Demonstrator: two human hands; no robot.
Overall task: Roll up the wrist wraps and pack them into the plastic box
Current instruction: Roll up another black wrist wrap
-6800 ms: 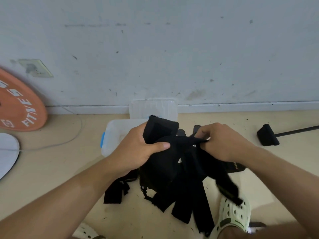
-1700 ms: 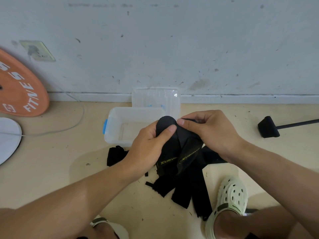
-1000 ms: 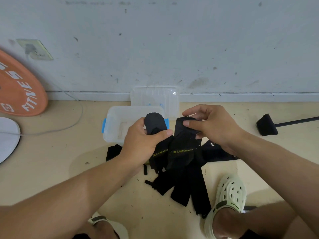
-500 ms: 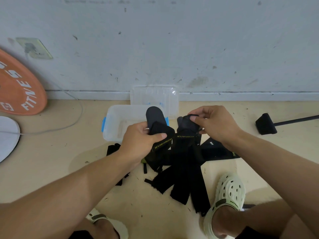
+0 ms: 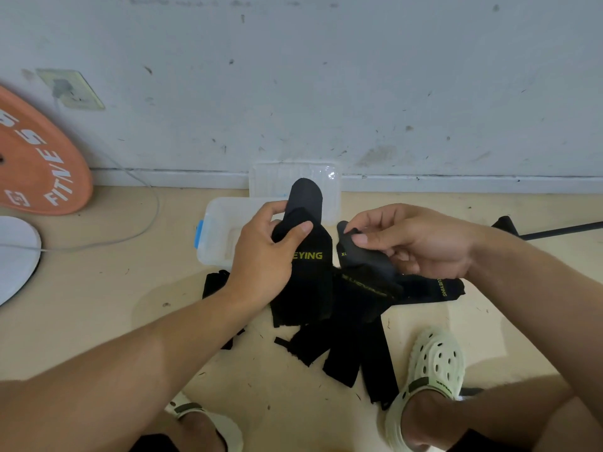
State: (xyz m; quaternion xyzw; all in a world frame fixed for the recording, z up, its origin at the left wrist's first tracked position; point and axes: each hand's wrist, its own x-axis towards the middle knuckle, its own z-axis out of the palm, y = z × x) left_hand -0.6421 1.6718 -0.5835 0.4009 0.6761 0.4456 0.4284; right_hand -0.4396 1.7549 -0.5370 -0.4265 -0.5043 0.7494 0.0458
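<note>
Gripping wraps (image 5: 310, 272), both hands

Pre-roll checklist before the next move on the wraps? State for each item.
1. Left hand grips one wrist wrap: ok.
2. Right hand pinches the end of a second wrap: ok.
3. The two held wraps separated from each other: cannot tell, their lower parts overlap with the loose straps on the floor.
4. Either wrap rolled: not ok, both hang unrolled.
5. Plastic box open and within view behind the hands: ok, its lid leans against the wall.
6. Box free of contents: cannot tell, the hands cover most of it.
</note>
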